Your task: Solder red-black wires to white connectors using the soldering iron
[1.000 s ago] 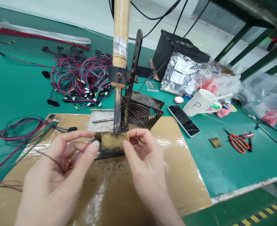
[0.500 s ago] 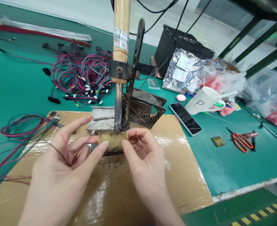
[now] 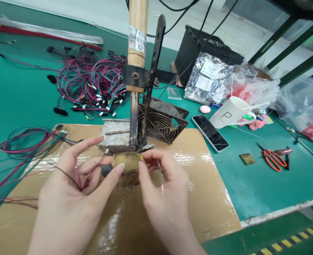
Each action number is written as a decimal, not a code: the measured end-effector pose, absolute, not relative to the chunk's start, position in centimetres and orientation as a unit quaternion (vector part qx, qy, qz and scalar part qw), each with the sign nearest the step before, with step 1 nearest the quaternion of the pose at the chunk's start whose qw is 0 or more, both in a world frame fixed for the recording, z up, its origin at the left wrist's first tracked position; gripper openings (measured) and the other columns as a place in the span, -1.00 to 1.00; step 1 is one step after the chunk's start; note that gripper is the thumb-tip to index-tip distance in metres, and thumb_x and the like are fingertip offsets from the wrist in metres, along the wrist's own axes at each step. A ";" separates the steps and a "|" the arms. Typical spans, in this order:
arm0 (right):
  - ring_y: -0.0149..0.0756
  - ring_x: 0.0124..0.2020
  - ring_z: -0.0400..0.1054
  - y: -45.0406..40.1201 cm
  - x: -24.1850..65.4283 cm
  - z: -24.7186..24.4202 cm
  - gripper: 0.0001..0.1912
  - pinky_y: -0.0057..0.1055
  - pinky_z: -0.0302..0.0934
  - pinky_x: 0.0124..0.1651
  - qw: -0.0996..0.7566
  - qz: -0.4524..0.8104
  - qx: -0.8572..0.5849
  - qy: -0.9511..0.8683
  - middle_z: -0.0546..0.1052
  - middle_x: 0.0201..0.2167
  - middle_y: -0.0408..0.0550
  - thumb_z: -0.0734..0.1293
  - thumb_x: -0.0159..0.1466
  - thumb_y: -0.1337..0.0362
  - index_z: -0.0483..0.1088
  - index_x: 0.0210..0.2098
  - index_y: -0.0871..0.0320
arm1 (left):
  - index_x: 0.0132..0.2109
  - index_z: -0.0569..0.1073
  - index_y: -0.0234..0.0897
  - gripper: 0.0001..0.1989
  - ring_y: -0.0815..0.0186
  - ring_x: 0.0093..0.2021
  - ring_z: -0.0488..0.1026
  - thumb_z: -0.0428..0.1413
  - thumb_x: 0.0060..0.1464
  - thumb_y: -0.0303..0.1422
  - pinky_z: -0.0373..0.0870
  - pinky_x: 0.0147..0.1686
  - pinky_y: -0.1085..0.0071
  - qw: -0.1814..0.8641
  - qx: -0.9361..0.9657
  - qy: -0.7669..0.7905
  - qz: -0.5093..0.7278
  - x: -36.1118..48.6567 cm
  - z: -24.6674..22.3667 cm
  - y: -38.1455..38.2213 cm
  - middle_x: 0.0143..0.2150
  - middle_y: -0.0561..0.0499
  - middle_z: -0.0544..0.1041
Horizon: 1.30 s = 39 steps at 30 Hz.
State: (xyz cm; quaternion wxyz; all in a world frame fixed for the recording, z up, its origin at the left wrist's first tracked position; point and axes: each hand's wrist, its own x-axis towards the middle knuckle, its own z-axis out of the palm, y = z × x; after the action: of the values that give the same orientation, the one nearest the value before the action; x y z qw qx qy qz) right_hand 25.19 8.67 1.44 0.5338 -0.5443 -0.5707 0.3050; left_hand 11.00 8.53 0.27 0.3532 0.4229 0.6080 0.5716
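Observation:
A dirty yellow sponge (image 3: 127, 163) is pinched between both hands, just below and in front of the tip of an upright soldering iron (image 3: 133, 120). My left hand (image 3: 73, 198) grips the sponge's left end by thumb and fingers, its index finger stretched out. Thin red and dark wires (image 3: 92, 173) run through that hand, one with a bare metal end. At the sponge's right end, my right hand (image 3: 167, 187) closes thumb and fingers on it, with a thin strand of solder wire (image 3: 162, 179) trailing across that hand. Whether sponge and iron touch is unclear.
Behind the iron lies a black fan (image 3: 163, 124). A wire bundle (image 3: 92, 81) spreads at back left. A phone (image 3: 210, 132), a white mug (image 3: 227, 115) and orange-handled pliers (image 3: 272, 159) lie to the right. Cardboard (image 3: 193, 212) covers the bench under my hands.
Both hands have drawn the sponge slightly down and toward me from the iron's tip. A dark, rounded piece now shows at the sponge's left end.

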 end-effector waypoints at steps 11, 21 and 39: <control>-0.40 -0.35 0.47 8.8 24.7 2.7 -0.88 -0.48 0.42 -0.28 0.563 0.387 -0.529 -0.503 0.56 -0.35 -0.17 0.40 0.23 0.42 0.48 -0.25 0.11 | 0.06 0.51 0.07 -0.42 0.33 -0.19 0.71 0.45 -0.14 -0.35 0.62 -0.17 0.64 0.340 0.426 0.610 0.575 10.5 1.9 8.4 -0.23 0.16 0.69; -0.38 -0.44 0.44 9.5 24.6 2.0 -0.94 -0.48 0.39 -0.40 0.554 0.420 -0.545 -0.469 0.55 -0.42 -0.14 0.39 0.18 0.37 0.48 -0.32 0.13 | 0.05 0.54 -0.01 -0.45 0.46 -0.33 0.67 0.47 -0.12 -0.33 0.55 -0.23 0.77 0.335 0.432 0.599 0.585 10.6 0.3 8.9 -0.34 0.20 0.66; -0.37 -0.34 0.46 8.9 25.2 1.3 -0.93 -0.44 0.37 -0.26 0.519 0.357 -0.554 -0.544 0.55 -0.34 -0.12 0.35 0.27 0.41 0.48 -0.26 0.16 | 0.11 0.47 -0.07 -0.36 0.28 -0.23 0.66 0.46 -0.15 -0.28 0.64 -0.25 0.50 0.341 0.386 0.625 0.587 10.3 -0.1 8.0 -0.15 0.04 0.62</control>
State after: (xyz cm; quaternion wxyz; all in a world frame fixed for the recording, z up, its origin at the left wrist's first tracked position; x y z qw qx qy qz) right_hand 25.20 8.94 1.30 0.5195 -0.5537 -0.5439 0.3574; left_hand 10.28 8.01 -0.08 0.3412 0.3862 0.6247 0.5866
